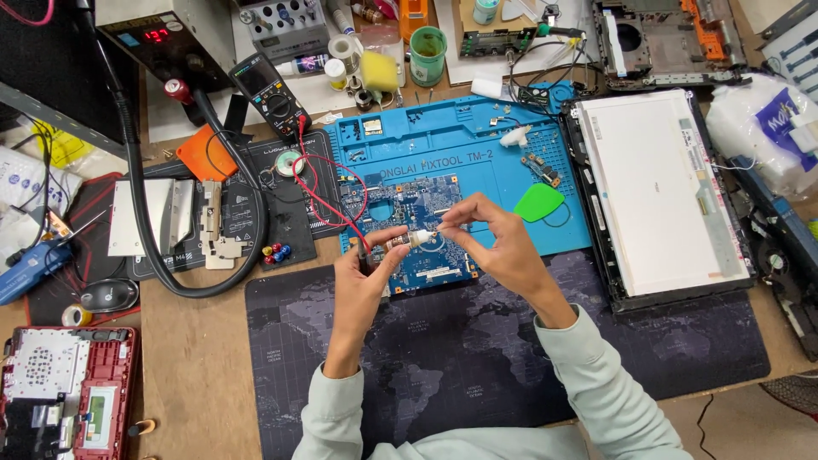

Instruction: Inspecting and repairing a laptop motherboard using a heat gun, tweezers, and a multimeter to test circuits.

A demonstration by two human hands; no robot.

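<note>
Left hand point(368, 271) closed around a small clear bottle point(407, 241), held level above a blue circuit board point(417, 228). Right hand point(494, 243) pinching the bottle's white tip between thumb and forefinger, other fingers loosely curled. Board lying on the near edge of a blue repair mat point(443, 140), red probe leads point(328, 192) trailing to a multimeter point(271, 94). Just right, a green pry pick point(538, 203) and a bare laptop screen panel point(656, 192) on the worktop point(200, 358).

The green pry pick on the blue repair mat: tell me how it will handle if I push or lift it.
The green pry pick looks thin and flat, so it is probably light and a little flexible. Lying flat on the blue repair mat, it should slide rather than roll or tip. Its low edge may make it fiddly to lift.
</note>
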